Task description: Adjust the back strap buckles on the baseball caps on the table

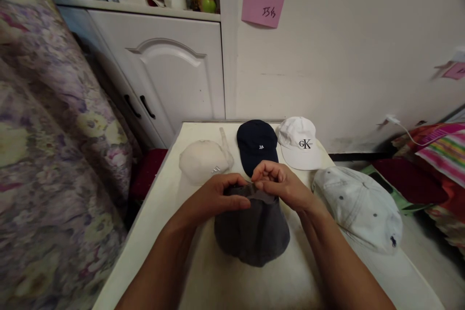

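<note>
A dark grey cap (252, 232) is held over the near middle of the table, its crown toward me. My left hand (225, 196) grips the cap's upper left edge between thumb and fingers. At the upper right of the same edge, my right hand (278, 181) pinches with thumb and index finger; a small strap or piece of fabric seems to be there, but its detail is too small to tell. Beyond the hands lies a navy cap (254, 138) with small white letters. To its left sits a cream cap (201, 160), its loose strap sticking up.
At the back right of the table (189, 131) lies a white cap (298, 135) with black letters. A pale denim cap (358, 203) rests on the right edge. Behind stand a white cabinet (163, 68) and the wall; a floral curtain (54, 155) hangs at left.
</note>
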`<state>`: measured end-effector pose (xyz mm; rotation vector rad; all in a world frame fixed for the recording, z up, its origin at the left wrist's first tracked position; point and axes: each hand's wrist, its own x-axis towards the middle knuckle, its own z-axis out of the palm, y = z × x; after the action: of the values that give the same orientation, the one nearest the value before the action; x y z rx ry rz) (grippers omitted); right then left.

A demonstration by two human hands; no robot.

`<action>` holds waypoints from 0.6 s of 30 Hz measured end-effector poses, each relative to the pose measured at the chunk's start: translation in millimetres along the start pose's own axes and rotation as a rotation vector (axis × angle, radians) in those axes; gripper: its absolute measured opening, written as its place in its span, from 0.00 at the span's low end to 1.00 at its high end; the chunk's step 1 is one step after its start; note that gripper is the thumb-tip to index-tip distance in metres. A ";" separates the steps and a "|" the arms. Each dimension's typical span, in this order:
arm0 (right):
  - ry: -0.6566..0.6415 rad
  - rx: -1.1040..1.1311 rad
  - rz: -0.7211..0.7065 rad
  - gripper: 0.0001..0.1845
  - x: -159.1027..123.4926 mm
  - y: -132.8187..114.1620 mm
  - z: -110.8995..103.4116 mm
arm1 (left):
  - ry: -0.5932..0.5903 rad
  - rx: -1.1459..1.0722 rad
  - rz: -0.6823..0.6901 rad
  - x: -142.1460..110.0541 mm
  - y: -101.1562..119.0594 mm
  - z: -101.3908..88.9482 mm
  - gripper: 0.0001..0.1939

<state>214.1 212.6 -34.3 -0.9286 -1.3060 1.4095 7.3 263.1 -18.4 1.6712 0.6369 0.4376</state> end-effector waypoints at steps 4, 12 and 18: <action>0.008 0.000 -0.011 0.07 1.0 3.4 0.6 | 0.045 0.102 0.015 -0.2 2.6 4.6 0.09; 0.010 -0.040 -0.023 0.08 1.1 2.8 -2.7 | -0.009 0.093 0.002 -0.9 0.9 2.0 0.08; -0.028 -0.031 -0.011 0.09 -1.5 -3.0 -3.1 | -0.061 0.021 -0.011 -0.2 -2.6 2.1 0.09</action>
<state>217.9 211.7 -31.9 -0.9239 -1.3556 1.4019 7.9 261.6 -21.3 1.6940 0.6076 0.3721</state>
